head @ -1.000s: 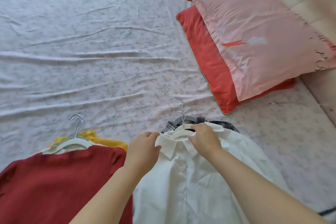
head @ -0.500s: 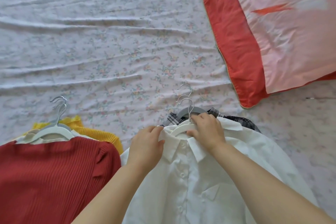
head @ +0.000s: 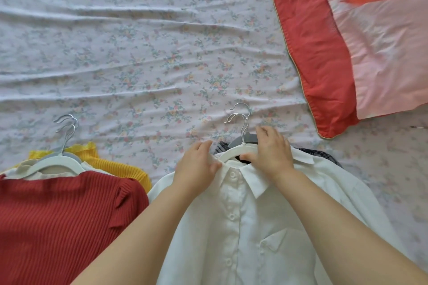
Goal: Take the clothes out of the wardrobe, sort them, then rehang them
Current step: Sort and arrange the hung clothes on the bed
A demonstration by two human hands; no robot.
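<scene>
White shirt (head: pixel 245 233) lies lengthwise, collar (head: pixel 254 183) and hanger (head: pixel 232 154) pointing away from the person.

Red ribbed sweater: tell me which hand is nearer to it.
Left. The left hand grips the white shirt at its collar, on the side toward the red ribbed sweater; the right hand holds the white hanger, farther across the shirt.

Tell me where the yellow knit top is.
Head view, lower left: the yellow knit top lies on the floral sheet, mostly under the red ribbed top, left of the white shirt.
</scene>
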